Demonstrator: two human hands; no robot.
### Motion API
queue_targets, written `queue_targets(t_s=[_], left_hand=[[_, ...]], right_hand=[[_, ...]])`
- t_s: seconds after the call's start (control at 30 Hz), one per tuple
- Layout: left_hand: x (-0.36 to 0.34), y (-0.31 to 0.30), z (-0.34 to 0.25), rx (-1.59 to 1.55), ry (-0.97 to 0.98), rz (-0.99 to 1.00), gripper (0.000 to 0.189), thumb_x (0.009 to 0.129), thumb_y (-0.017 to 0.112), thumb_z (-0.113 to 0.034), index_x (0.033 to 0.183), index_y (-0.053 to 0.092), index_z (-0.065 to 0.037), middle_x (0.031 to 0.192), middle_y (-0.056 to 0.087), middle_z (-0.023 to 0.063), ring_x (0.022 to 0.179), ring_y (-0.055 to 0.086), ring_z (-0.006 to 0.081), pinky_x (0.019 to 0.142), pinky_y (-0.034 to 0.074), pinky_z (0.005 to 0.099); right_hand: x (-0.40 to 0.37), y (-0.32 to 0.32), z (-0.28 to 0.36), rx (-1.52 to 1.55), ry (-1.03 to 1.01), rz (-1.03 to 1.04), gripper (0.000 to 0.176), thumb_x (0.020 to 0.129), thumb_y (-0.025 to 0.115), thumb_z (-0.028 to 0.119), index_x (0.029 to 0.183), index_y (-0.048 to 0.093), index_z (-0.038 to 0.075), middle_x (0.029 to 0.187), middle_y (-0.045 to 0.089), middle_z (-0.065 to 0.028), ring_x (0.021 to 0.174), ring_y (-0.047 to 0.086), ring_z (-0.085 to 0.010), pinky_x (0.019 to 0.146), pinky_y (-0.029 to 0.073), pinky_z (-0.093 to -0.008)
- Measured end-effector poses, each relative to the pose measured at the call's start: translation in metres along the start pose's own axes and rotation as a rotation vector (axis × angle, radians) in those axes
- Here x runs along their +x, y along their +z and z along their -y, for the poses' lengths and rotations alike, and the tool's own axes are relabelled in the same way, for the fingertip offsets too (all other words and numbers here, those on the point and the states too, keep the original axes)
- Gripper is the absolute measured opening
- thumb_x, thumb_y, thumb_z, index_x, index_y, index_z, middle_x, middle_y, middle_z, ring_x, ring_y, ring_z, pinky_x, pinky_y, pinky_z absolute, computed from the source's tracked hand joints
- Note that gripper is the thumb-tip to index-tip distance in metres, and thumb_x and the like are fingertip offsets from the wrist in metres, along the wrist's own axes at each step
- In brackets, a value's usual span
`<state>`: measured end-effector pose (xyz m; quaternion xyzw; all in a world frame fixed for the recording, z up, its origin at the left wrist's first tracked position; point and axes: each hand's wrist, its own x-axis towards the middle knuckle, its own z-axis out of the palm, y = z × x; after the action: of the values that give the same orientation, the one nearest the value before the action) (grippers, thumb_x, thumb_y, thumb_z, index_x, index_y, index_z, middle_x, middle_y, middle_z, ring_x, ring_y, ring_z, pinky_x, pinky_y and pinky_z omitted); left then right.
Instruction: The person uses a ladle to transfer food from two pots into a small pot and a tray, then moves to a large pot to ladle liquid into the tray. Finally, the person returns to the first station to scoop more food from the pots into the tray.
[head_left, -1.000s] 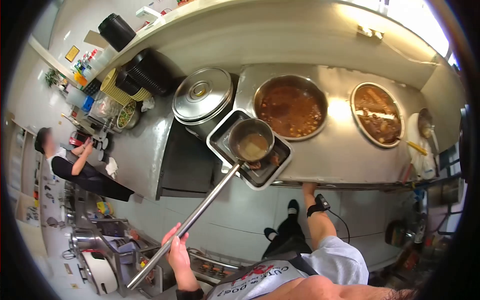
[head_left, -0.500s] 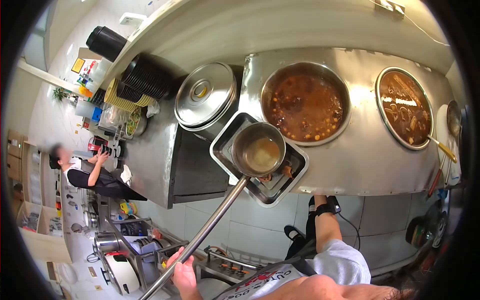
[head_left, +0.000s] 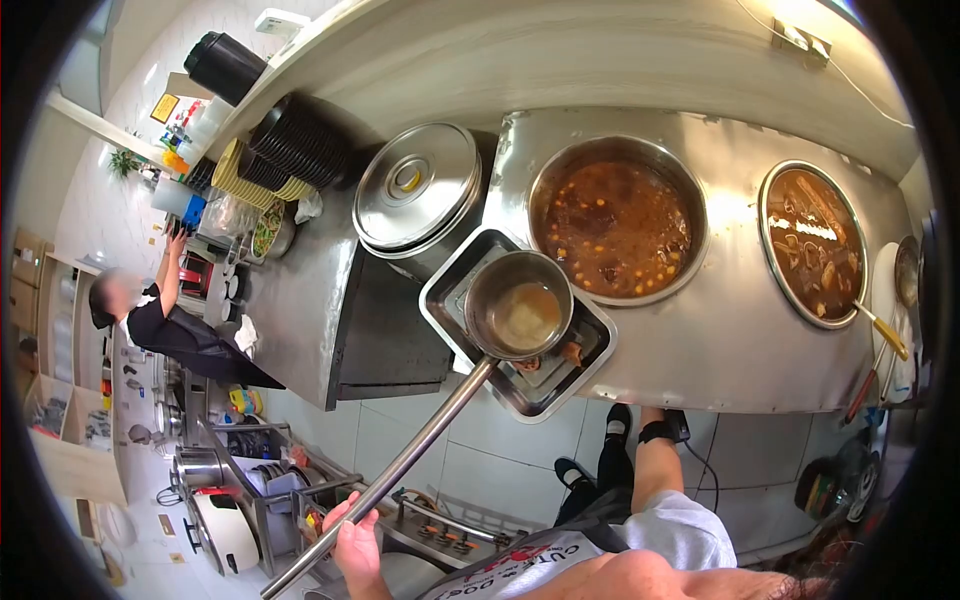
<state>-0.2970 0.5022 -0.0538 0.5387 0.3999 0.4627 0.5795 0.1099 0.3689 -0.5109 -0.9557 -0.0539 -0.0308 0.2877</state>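
My left hand (head_left: pixel 357 540) is closed around the long steel handle of a ladle (head_left: pixel 515 262), near its lower end. The deep, round ladle bowl sits over a rectangular steel tray (head_left: pixel 535 408) and holds a little cloudy, yellowish liquid. Some brown pieces (head_left: pixel 571 353) lie in the tray beside the bowl. My right forearm (head_left: pixel 655 470), with a black band at the wrist, reaches down to the counter's front edge, which hides the hand. Right behind the tray, a large round pot (head_left: pixel 702 232) of brown broth with small round pieces is set into the counter.
A second pot (head_left: pixel 765 245) of brown stew stands to the right, a yellow-handled utensil (head_left: pixel 885 335) on its rim. Left of the tray is a lidded steel pot (head_left: pixel 415 190), with stacked black bowls (head_left: pixel 300 138) behind. A co-worker (head_left: pixel 190 325) stands at far left.
The view has shifted slightly. My left hand stays on the ladle handle, and the ladle remains over the tray. The co-worker's arms have risen and reach forward.
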Motion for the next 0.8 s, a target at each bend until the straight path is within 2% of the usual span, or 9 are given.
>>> queue_targets(t_s=[0.4, 0.5, 0.57, 0.63, 0.67, 0.73, 0.8], left_hand=[[0.001, 0.004, -0.004, -0.007, -0.007, 0.002, 0.033, 0.086, 0.055, -0.008, 0.118, 0.052, 0.000, 0.122, 0.054, 0.0241, 0.106, 0.058, 0.0314, 0.083, 0.055, 0.0402], [0.001, 0.002, -0.002, 0.034, 0.003, 0.026, 0.034, 0.089, 0.054, -0.014, 0.120, 0.051, -0.001, 0.122, 0.055, 0.0209, 0.103, 0.059, 0.0302, 0.084, 0.052, 0.0377], [0.002, 0.001, -0.002, -0.026, 0.002, 0.009, 0.032, 0.086, 0.054, -0.008, 0.116, 0.052, 0.002, 0.121, 0.053, 0.0251, 0.110, 0.056, 0.0319, 0.084, 0.055, 0.0398], [0.003, 0.001, -0.001, -0.038, -0.002, 0.003, 0.031, 0.086, 0.054, -0.007, 0.116, 0.051, 0.003, 0.121, 0.053, 0.0259, 0.111, 0.055, 0.0323, 0.084, 0.055, 0.0397], [0.004, 0.001, 0.000, -0.040, -0.003, -0.003, 0.031, 0.086, 0.054, -0.006, 0.115, 0.051, 0.003, 0.121, 0.052, 0.0266, 0.112, 0.055, 0.0326, 0.085, 0.055, 0.0396], [0.005, 0.002, 0.002, -0.047, 0.007, -0.020, 0.028, 0.086, 0.055, -0.006, 0.113, 0.051, 0.004, 0.120, 0.052, 0.0269, 0.114, 0.053, 0.0345, 0.085, 0.055, 0.0405], [0.007, 0.004, 0.005, -0.056, 0.024, -0.026, 0.028, 0.086, 0.056, -0.006, 0.112, 0.052, 0.002, 0.119, 0.053, 0.0258, 0.115, 0.053, 0.0350, 0.084, 0.055, 0.0406]], right_hand=[[0.001, -0.006, -0.006, -0.019, -0.022, 0.011, 0.019, 0.091, 0.049, 0.014, 0.099, 0.060, 0.002, 0.080, 0.064, -0.0098, 0.070, 0.061, -0.0173, 0.067, 0.050, -0.0310], [-0.006, -0.009, -0.010, -0.019, -0.038, 0.025, 0.019, 0.091, 0.049, 0.014, 0.099, 0.060, 0.001, 0.080, 0.064, -0.0097, 0.070, 0.061, -0.0173, 0.067, 0.050, -0.0306], [-0.021, -0.019, -0.012, -0.001, -0.064, 0.034, 0.019, 0.091, 0.049, 0.014, 0.099, 0.060, 0.001, 0.079, 0.064, -0.0096, 0.070, 0.061, -0.0172, 0.067, 0.050, -0.0304], [-0.047, -0.040, -0.010, 0.063, -0.127, 0.026, 0.018, 0.091, 0.049, 0.014, 0.099, 0.059, 0.001, 0.079, 0.064, -0.0095, 0.070, 0.061, -0.0171, 0.067, 0.050, -0.0302], [-0.064, -0.050, -0.007, 0.169, -0.120, 0.091, 0.018, 0.091, 0.049, 0.014, 0.099, 0.059, 0.001, 0.079, 0.064, -0.0095, 0.070, 0.061, -0.0171, 0.068, 0.050, -0.0301], [-0.116, -0.047, -0.018, 0.628, 0.180, 0.478, 0.021, 0.089, 0.052, 0.017, 0.093, 0.061, -0.001, 0.076, 0.063, -0.0080, 0.067, 0.059, -0.0147, 0.062, 0.049, -0.0285], [-0.135, -0.120, 0.020, 0.632, 0.270, 0.837, 0.020, 0.089, 0.054, 0.018, 0.090, 0.061, 0.000, 0.073, 0.062, -0.0062, 0.063, 0.057, -0.0117, 0.056, 0.047, -0.0255]])
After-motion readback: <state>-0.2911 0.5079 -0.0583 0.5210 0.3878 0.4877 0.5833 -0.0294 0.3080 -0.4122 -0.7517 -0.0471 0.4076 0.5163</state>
